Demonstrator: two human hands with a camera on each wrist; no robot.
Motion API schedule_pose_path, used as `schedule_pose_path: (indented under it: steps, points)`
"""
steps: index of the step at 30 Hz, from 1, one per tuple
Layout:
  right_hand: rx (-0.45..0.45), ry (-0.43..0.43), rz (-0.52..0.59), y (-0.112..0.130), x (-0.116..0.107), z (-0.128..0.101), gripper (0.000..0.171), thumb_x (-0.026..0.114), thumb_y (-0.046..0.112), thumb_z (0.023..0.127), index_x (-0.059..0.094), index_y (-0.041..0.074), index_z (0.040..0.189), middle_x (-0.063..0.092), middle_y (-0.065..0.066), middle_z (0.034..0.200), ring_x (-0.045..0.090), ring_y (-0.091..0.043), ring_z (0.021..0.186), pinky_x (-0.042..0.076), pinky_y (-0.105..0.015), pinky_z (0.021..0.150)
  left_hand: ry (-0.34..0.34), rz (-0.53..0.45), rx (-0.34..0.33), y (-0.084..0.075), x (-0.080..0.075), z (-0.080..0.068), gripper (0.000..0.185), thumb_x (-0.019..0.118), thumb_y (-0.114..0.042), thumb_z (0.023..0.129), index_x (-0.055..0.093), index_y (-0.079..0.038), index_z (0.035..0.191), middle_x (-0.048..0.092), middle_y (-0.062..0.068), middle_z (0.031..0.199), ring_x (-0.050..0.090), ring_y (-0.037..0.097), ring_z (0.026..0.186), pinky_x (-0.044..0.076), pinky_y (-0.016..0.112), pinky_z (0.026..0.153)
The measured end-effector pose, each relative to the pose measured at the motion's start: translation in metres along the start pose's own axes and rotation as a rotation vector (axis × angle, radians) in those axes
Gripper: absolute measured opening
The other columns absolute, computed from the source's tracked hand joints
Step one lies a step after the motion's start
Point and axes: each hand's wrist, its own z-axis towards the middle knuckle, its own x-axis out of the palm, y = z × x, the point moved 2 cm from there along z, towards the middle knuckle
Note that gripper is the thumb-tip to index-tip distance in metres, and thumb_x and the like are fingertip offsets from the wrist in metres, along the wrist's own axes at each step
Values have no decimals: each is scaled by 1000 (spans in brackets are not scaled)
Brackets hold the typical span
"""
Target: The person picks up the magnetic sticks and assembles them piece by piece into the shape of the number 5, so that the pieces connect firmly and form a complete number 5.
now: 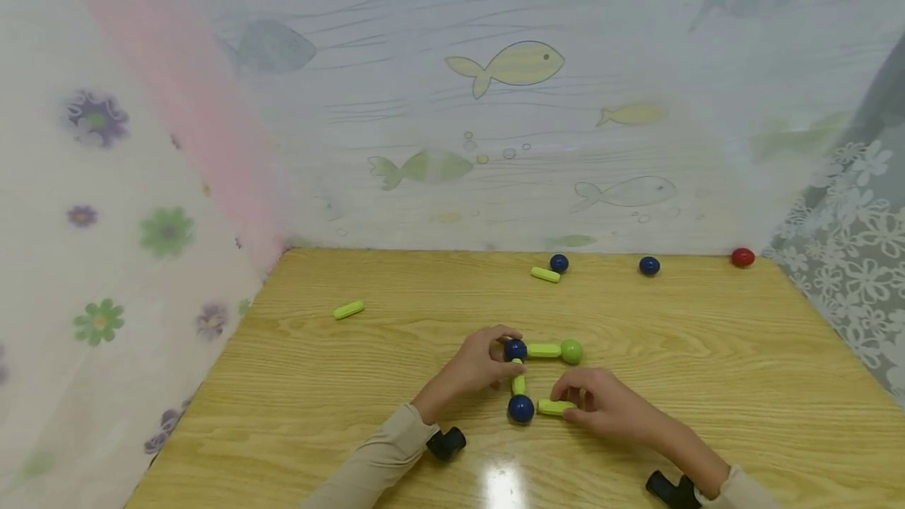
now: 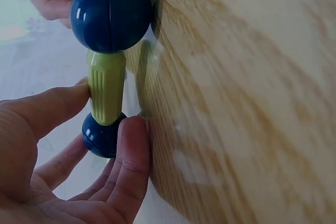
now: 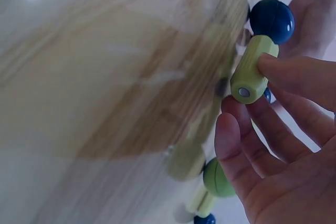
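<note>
My left hand [image 1: 475, 364] holds a joined piece of toy rods and balls at its left corner. Its thumb is on a yellow-green rod [image 2: 106, 87], with the fingers round the far blue ball [image 2: 100, 136]. That rod runs to a nearer blue ball [image 1: 521, 409]. From the far blue ball another yellow-green rod [image 1: 544, 350] leads right to a green ball [image 1: 571, 351]. Between thumb and fingers, my right hand [image 1: 608, 407] pinches a loose-ended yellow-green rod [image 3: 253, 72], its other end close to the nearer blue ball. A silvery disc shows in its end.
Toward the back of the wooden table [image 1: 707, 368] lie a short rod [image 1: 545, 275] beside a blue ball [image 1: 559, 263], another blue ball [image 1: 649, 265] and a red ball [image 1: 742, 258]. A lone rod [image 1: 349, 309] lies back left. A fish-print curtain [image 1: 424, 116] hangs behind.
</note>
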Motion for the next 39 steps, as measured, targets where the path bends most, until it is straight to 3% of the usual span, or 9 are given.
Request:
schedule_pose_path:
  steps: [23, 29, 39]
  points:
    - [-98, 24, -1, 4, 5, 7, 14, 69, 5, 85, 67, 8, 99, 63, -5, 87, 54, -5, 75, 49, -23, 58, -17, 4, -2, 2, 1, -2, 47, 74, -16, 84, 57, -7, 126, 57, 4, 107, 59, 22, 58, 52, 31, 50]
    - [-129, -23, -42, 6, 6, 9, 19, 63, -5, 83, 69, 10, 93, 64, 1, 84, 51, -2, 70, 47, -21, 55, -17, 7, 0, 2, 1, -2, 47, 74, -16, 84, 57, -7, 127, 58, 4, 107, 58, 22, 56, 51, 30, 49]
    - [6, 67, -47, 8, 9, 8, 19, 72, 11, 84, 64, 16, 101, 58, 11, 91, 50, -3, 74, 47, -23, 64, -20, -18, -3, 1, 0, -1, 47, 74, -16, 84, 57, -7, 126, 57, 5, 110, 57, 18, 58, 52, 32, 51]
